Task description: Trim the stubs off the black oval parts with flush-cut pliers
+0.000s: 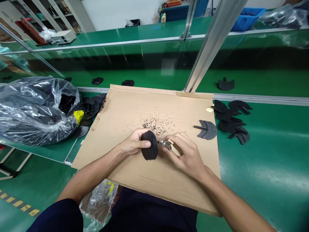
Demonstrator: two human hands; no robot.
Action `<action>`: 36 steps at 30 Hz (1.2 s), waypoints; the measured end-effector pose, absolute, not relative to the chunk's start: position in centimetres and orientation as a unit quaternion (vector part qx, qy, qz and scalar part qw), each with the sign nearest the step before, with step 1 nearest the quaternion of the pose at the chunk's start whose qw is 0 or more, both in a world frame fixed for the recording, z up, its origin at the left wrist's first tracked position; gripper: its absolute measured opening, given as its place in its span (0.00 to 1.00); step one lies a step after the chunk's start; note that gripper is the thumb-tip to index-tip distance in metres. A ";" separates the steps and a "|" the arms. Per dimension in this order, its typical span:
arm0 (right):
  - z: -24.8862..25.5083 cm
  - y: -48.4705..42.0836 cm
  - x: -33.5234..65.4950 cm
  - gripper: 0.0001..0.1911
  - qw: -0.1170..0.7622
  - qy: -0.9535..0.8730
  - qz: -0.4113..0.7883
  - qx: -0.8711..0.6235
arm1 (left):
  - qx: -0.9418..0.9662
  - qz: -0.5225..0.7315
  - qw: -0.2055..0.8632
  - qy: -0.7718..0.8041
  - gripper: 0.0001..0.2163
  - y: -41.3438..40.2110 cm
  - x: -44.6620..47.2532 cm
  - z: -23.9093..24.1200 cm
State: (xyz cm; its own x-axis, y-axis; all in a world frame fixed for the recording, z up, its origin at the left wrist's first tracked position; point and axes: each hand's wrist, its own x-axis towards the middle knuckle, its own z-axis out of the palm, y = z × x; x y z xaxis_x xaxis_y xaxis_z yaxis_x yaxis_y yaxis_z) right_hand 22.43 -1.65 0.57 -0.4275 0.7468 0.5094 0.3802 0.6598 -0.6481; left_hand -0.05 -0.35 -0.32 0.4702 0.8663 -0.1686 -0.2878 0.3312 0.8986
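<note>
My left hand (135,142) grips a flat black plastic part (150,149) with a curved outline, thumb pressed on its face. Wrapped round the cream handles of a pair of cutting pliers (172,147) is my right hand (185,153). The metal jaws sit right at the part's right edge; whether they touch it I cannot tell. Beyond both hands, tiny black trimmings (158,125) lie scattered over a cardboard sheet (135,103). Another black part (208,130), fan-shaped with a thin stem, rests at the cardboard's right side.
A clear plastic bag (36,112) of black parts stands at left, loose black parts (93,106) beside it. More black parts (231,120) are piled on the green table at right. A metal post (212,45) rises behind the cardboard. A plastic bag (100,199) hangs below the front edge.
</note>
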 end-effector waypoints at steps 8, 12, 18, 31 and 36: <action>0.1 -1.5 22.7 0.06 0.394 -0.831 0.209 -0.333 | 0.421 0.364 0.762 0.331 0.24 -0.2 -0.4 -0.6; 0.0 -1.3 23.0 0.07 0.376 -0.851 0.175 -0.322 | 0.405 0.359 0.776 0.323 0.24 -0.2 -0.4 -0.5; 0.1 -1.6 23.3 0.07 0.358 -0.867 0.132 -0.320 | 0.378 0.337 0.803 0.313 0.25 -0.3 -0.4 -0.7; -0.3 -0.5 23.7 0.08 0.301 -0.849 -0.044 -0.433 | 0.425 0.329 0.757 0.372 0.22 0.0 -0.5 0.1; -0.2 -0.4 23.6 0.11 0.241 -0.852 -0.121 -0.448 | 0.452 0.333 0.729 0.391 0.24 -0.3 0.0 0.2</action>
